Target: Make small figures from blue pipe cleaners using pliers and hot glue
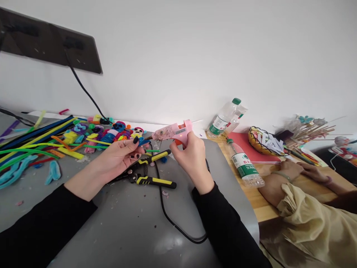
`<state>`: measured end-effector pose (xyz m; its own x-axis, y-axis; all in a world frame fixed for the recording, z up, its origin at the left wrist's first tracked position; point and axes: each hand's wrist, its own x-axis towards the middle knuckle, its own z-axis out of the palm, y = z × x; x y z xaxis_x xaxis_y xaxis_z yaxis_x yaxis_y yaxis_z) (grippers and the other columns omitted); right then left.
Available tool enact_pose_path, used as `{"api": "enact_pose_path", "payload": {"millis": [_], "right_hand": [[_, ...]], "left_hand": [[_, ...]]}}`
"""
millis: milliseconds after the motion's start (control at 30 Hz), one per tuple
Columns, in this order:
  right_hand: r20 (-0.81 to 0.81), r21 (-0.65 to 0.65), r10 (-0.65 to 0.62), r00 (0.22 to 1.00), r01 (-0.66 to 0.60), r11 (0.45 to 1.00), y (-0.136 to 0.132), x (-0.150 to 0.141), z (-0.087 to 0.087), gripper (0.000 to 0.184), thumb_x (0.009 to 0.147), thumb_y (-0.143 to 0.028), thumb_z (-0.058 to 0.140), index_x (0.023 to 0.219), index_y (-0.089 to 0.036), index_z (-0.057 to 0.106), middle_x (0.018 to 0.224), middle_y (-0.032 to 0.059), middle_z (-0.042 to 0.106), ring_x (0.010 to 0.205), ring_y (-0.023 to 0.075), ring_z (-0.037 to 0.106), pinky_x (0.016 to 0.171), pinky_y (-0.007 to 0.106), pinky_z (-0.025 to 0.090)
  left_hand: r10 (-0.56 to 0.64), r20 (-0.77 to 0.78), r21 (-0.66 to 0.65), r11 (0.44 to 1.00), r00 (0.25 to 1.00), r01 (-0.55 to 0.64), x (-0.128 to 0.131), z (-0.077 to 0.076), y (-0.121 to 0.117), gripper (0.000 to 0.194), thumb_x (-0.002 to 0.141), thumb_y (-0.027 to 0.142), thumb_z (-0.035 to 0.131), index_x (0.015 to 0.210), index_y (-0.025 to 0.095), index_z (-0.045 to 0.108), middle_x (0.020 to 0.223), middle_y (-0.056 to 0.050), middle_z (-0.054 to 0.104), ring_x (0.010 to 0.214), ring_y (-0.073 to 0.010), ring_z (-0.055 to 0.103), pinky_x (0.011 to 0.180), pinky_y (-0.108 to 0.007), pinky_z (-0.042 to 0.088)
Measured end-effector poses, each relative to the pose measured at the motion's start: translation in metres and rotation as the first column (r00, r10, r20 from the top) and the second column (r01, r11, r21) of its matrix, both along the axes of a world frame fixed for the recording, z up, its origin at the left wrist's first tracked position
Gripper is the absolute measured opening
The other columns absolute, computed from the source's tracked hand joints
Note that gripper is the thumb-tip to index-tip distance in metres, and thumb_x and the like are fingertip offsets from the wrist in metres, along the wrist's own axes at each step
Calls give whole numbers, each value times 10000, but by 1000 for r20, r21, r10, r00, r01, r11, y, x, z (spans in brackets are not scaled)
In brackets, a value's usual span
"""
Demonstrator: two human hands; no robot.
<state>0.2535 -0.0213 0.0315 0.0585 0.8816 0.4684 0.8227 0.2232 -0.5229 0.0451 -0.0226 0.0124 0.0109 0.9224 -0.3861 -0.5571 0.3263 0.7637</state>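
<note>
My right hand is wrapped round the handle of a pink glue gun, whose nozzle points left. At that nozzle, my left hand pinches a small blue fuzzy piece, which looks like bent pipe cleaner. Nozzle and piece meet or nearly meet; I cannot tell if they touch. Below my hands lie pliers with black and yellow handles, their jaws partly hidden behind my left hand. Behind my left hand sit several small colourful pipe-cleaner figures.
Loose pipe cleaners cover the table's left side. A black cord loops over the grey mat. Plastic bottles stand or lean at right, near a basket of paper strips. Another person's arms rest on the wooden table.
</note>
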Motion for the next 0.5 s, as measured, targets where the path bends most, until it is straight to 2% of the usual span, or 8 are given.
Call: {"api": "enact_pose_path", "payload": {"millis": [100,233,333,500], "right_hand": [[127,-6,0,992,1,1000,-2,-1,1,164,760,-352,516,844,-215,541,654,2,560,596,180,503,572,289,327],[250,-27,-5,968,12,1000,-3,-3,1,179,787,-309,523,911,-194,580,715,30,627,632,195,546,559,287,281],[268,-59,11,963,5,998,-3,-3,2,175,811,-311,528,921,-186,582,763,49,666,649,200,563,557,291,260],[281,-81,51,958,-30,996,-5,-2,4,222,866,-308,510,1024,-172,585,861,81,715,721,218,614,574,295,280]], "left_hand": [[-3,-40,-3,1000,999,3,-1,-2,1,328,845,-16,695,555,133,661,516,-11,664,461,-104,646,489,-151,583],[-8,-68,-12,1000,998,7,0,-1,2,321,798,-18,744,539,141,642,503,5,647,427,-94,613,480,-147,581],[11,-73,-30,999,997,-13,2,2,1,328,793,-42,732,542,142,628,493,10,628,424,-97,605,474,-146,578],[61,-102,-74,995,993,-69,7,6,0,356,856,-70,615,561,128,614,494,5,597,432,-98,604,477,-148,582]]}}
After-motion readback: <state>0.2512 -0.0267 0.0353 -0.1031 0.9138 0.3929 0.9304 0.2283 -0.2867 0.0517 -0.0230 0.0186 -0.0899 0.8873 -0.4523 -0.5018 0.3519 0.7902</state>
